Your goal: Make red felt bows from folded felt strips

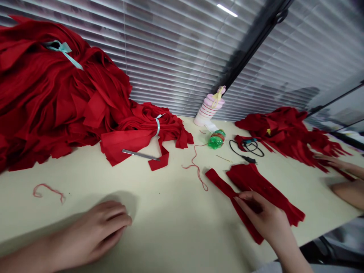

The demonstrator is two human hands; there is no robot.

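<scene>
My left hand [98, 231] lies palm down on the cream table [159, 216] at the lower left, fingers together and stretched out, holding nothing. My right hand [263, 218] rests on a narrow red felt strip [220, 184] at the lower right, fingers curled and pinching it. Beside that strip lie wider red felt pieces [256, 180]. A loose red thread [196, 168] curls on the table just beyond them.
A big heap of red cloth [48, 94] fills the left, with a tied bundle [148, 129] and a metal ruler [139, 154] in front. A green bottle [216, 138], pink bottle [209, 108], black cable [247, 149] stand behind. Another person's hands [341, 174] work red cloth at right.
</scene>
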